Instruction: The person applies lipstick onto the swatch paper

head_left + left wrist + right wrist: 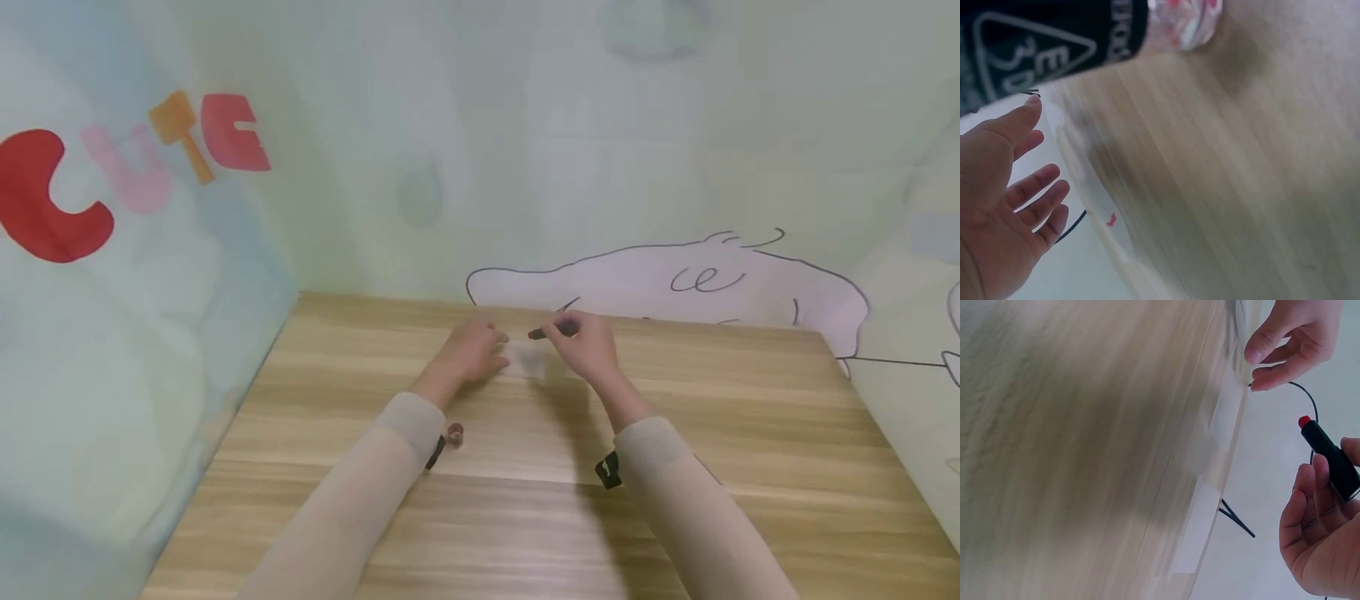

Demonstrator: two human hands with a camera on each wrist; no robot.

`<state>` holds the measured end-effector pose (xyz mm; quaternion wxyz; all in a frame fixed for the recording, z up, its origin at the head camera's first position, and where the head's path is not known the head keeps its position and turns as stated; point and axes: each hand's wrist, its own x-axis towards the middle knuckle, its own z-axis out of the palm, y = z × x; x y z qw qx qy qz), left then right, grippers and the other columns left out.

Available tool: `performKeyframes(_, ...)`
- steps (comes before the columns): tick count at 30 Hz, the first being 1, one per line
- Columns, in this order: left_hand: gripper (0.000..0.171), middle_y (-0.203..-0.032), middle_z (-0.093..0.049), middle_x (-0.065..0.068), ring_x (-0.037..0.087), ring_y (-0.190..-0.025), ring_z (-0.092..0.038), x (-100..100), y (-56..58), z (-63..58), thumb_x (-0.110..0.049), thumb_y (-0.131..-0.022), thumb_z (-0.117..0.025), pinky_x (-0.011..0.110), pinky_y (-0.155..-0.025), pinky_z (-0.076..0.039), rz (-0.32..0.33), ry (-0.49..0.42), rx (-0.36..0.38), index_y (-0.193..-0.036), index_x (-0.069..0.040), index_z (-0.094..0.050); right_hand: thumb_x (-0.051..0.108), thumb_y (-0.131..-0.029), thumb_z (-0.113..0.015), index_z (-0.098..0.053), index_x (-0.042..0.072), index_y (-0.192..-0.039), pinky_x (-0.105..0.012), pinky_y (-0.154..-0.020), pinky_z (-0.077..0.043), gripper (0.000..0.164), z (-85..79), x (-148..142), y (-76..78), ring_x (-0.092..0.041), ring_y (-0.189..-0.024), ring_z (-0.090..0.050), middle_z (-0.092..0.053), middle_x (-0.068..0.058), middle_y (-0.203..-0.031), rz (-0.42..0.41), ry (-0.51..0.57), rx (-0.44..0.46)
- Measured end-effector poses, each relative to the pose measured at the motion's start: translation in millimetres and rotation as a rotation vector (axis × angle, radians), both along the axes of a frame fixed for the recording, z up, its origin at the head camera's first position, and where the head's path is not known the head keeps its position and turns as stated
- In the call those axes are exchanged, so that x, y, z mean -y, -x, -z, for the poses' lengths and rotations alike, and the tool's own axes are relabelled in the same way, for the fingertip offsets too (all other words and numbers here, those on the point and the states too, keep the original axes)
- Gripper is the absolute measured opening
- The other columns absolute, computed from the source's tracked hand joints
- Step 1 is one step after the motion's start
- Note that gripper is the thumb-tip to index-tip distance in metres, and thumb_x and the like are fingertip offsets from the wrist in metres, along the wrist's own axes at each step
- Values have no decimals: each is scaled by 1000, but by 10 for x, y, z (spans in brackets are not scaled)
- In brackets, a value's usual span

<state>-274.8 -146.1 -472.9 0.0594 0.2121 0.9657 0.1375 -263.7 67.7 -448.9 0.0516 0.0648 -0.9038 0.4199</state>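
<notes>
My right hand (588,346) pinches a black lipstick (1329,453) between thumb and fingers. Its red tip is bare and points toward my left hand, above the table. A small white paper (525,360) lies flat near the table's back edge, between the two hands. In the left wrist view a small red mark (1111,219) shows on a white strip. Loosely spread, the fingers of my left hand (472,350) are at the paper's left edge and grip nothing; whether they touch it I cannot tell.
Beside the left cuff stands a small round clear-reddish object (455,434). A black-labelled container with a clear end (1179,25) looms close in the left wrist view. Another white piece (1196,531) lies near the table edge. A printed backdrop (360,167) rises behind the wooden table (337,350).
</notes>
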Motion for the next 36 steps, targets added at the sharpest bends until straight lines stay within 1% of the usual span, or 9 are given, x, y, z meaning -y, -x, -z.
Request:
performKeyframes(6, 46, -124, -59, 11, 26, -112, -55, 69, -10, 45, -37, -94, -72, 40, -99, -47, -24, 42, 10, -134, -14, -66, 28, -94, -71, -76, 8, -95, -37, -76, -49, 21, 43, 67, 17, -25, -85, -67, -76, -9, -94, -5, -9, -10)
performKeyframes(12, 46, -120, -58, 10, 24, -108, -54, 108, -33, 47, -38, -94, -72, 38, -95, -47, -32, 86, 11, -134, -15, -67, 27, -94, -72, -76, 8, -91, -35, -70, -47, 20, 100, 136, 40, -23, -80, -64, -75, -7, -91, -21, -9, -16)
performKeyframes(17, 46, -120, -59, 9, 23, -107, -54, 94, -37, 21, -40, -94, -72, 38, -93, -48, -39, 107, -3, -134, -16, -67, 28, -94, -72, -75, 7, -92, -39, -78, -51, 21, 139, 191, 72, -24, -88, -65, -74, -8, -95, -33, -34, 6)
performKeyframes(20, 46, -119, -59, 9, 23, -106, -55, 78, -57, 8, -41, -94, -72, 38, -92, -48, -41, 106, -5, -134, -17, -67, 31, -94, -72, -75, 7, -96, -43, -86, -52, 24, 165, 232, 69, -26, -96, -66, -73, -8, -101, -38, -66, 38)
performKeyframes(23, 47, -121, -60, 9, 24, -108, -55, 60, -83, 10, -42, -94, -71, 38, -94, -48, -29, 109, -6, -134, -18, -67, 35, -94, -70, -75, 8, -100, -46, -90, -51, 28, 201, 266, 54, -28, -101, -66, -73, -9, -105, -29, -110, 83)
performKeyframes(25, 47, -123, -60, 9, 24, -110, -55, 39, -93, 14, -42, -94, -71, 39, -95, -48, -21, 112, -6, -134, -18, -66, 37, -95, -69, -74, 9, -103, -46, -90, -51, 30, 227, 269, 47, -29, -103, -66, -73, -9, -107, -19, -133, 105)
performKeyframes(28, 47, -125, -61, 8, 24, -113, -56, 11, -110, 6, -43, -95, -70, 39, -98, -48, -12, 128, -11, -135, -19, -65, 38, -95, -68, -75, 9, -104, -47, -90, -51, 31, 253, 270, 40, -30, -104, -66, -74, -9, -109, -1, -146, 113)
performKeyframes(31, 47, -126, -61, 9, 24, -115, -56, -19, -128, -15, -42, -95, -69, 41, -99, -47, -11, 129, -10, -135, -18, -65, 39, -95, -68, -75, 10, -103, -48, -91, -51, 30, 270, 257, 35, -31, -104, -66, -74, -10, -109, 23, -148, 114)
performKeyframes(36, 47, -130, -60, 10, 26, -119, -55, -52, -141, -15, -43, -96, -68, 44, -103, -45, -10, 141, -5, -136, -19, -65, 40, -95, -68, -74, 12, -102, -47, -91, -51, 30, 277, 226, 16, -30, -105, -66, -74, -9, -109, 46, -146, 134)
